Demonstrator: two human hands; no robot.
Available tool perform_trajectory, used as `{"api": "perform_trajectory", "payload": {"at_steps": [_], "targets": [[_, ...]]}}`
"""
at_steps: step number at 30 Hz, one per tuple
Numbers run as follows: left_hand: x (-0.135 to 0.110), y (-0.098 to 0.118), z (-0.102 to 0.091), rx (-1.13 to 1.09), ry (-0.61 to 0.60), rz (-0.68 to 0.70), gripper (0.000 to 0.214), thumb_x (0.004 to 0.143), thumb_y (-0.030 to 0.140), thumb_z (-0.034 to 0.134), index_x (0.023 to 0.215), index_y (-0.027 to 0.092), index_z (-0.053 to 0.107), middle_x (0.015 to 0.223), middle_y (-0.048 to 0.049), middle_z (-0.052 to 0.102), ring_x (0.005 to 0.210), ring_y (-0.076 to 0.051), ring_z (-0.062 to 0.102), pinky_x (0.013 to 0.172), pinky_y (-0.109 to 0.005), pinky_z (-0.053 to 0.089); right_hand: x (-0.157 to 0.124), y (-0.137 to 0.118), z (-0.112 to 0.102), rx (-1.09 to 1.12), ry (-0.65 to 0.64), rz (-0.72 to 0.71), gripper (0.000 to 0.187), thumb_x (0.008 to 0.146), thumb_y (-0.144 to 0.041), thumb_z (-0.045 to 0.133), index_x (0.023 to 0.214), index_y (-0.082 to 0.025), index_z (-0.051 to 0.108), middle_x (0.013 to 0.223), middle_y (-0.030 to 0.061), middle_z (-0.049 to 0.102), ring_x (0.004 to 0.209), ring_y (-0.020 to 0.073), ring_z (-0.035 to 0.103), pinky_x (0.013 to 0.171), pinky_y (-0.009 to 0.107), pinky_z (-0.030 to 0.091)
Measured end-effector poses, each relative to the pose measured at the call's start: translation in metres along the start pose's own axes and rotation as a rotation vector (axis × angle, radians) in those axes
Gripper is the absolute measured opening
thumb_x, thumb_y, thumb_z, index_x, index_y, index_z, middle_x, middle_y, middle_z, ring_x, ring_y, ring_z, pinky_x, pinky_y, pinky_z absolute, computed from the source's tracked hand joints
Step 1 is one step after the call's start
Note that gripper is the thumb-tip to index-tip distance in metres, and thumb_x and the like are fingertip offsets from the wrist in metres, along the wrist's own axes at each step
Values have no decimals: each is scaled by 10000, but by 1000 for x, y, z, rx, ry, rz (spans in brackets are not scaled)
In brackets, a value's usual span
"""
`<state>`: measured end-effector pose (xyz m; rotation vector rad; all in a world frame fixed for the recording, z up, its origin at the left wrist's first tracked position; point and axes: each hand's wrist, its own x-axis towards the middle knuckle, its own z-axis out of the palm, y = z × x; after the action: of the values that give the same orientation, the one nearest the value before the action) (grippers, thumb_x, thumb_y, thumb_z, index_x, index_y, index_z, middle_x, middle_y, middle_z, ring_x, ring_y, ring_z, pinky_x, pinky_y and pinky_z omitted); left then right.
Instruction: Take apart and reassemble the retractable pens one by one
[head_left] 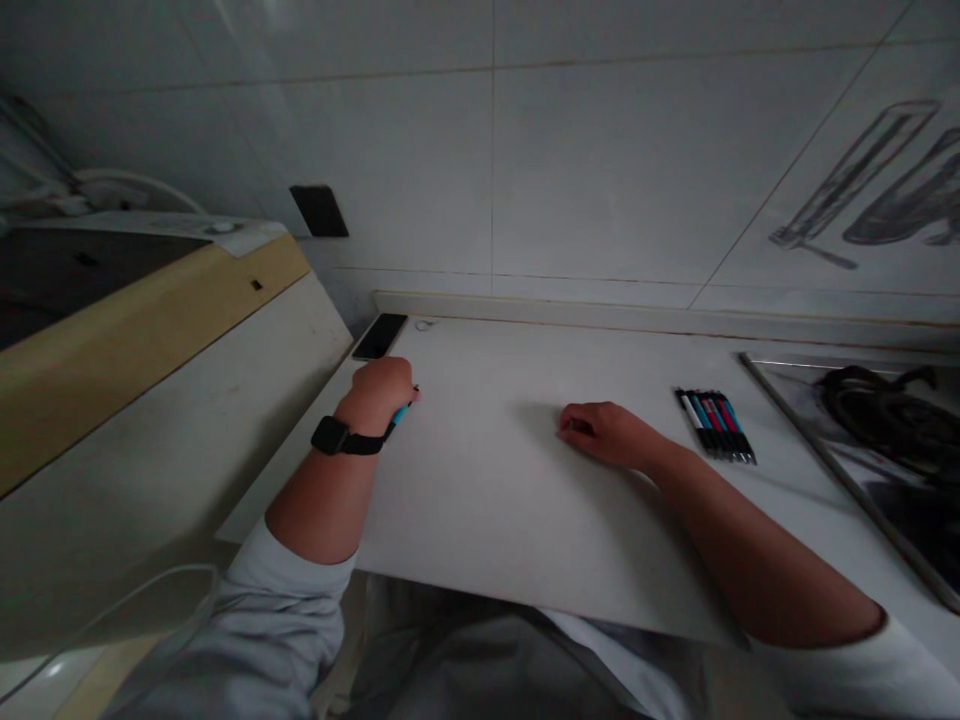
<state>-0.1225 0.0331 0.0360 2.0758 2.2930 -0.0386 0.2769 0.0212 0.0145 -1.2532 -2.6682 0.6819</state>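
Note:
My left hand (381, 390) is curled into a fist around a blue pen (402, 411), whose tip pokes out at the right of the fist, resting on the white countertop (487, 480). A black watch sits on that wrist. My right hand (600, 432) lies on the countertop near the middle with its fingers curled under; whether anything is inside them is hidden. A row of several pens (715, 424) with blue, red and black barrels lies side by side to the right of my right hand.
A dark phone (380, 335) lies at the back left corner of the countertop. A gas stove (877, 440) with a black burner grate is at the right. A washing machine (135, 330) stands at the left. Tiled wall behind.

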Motion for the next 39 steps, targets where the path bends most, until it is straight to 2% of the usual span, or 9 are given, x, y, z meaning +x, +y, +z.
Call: {"api": "perform_trajectory", "payload": {"at_steps": [5,10,14,19,21,23,26,32,39], "targets": [[-1,-4,1,11,-52,-7,338,653,220,894,573,147,575,444,8,457,604,-198,577,661,-348,451,0,1,0,-12,3,13,213,944,-384,558,1004,-236,700,824,41,730,691,182,627,664,284,411],[-3,8,5,31,-84,118,298,683,280,849,549,173,605,491,-41,543,569,-217,578,603,-342,438,1,1,1,5,14,5,210,951,-378,561,1008,-233,701,816,39,726,704,182,631,674,282,418],[-12,44,16,-5,-61,274,202,797,305,754,636,202,689,615,-64,654,594,-218,603,597,-332,431,2,0,2,2,23,19,226,962,-381,564,1030,-225,711,806,42,716,698,178,622,664,280,412],[-35,113,34,-247,88,712,70,909,276,696,925,224,739,935,-60,739,834,-223,673,712,-332,495,4,0,10,18,134,-46,409,971,-418,595,1306,-190,647,1004,96,709,837,201,649,784,303,472],[-42,134,40,-279,121,793,77,946,265,670,969,218,727,983,-74,723,931,-236,672,802,-352,517,6,-3,15,9,149,-95,401,956,-406,628,1297,-197,660,1111,118,681,905,208,651,832,311,482],[-44,143,44,-303,127,828,77,961,255,662,998,212,713,995,-80,710,971,-242,664,846,-366,521,7,-6,17,-15,150,-117,274,950,-328,633,1182,-204,711,1124,113,667,935,206,647,841,303,476],[-38,137,48,-354,148,838,118,952,310,701,1019,214,705,1010,-75,707,991,-242,657,879,-375,518,9,-6,17,-31,158,-86,154,931,-221,617,1038,-200,725,1053,88,675,900,190,636,811,279,455],[-24,111,45,-458,156,735,101,951,301,699,1003,217,719,939,-38,717,851,-197,657,781,-327,509,8,13,10,-2,244,72,130,937,-226,584,1031,-198,670,939,60,708,789,171,600,731,263,408],[-26,114,39,-558,301,710,85,968,294,684,981,212,701,942,-34,725,885,-196,659,831,-339,498,9,13,12,132,322,87,213,960,-302,558,1115,-213,674,895,44,725,726,160,587,675,255,388]]}}
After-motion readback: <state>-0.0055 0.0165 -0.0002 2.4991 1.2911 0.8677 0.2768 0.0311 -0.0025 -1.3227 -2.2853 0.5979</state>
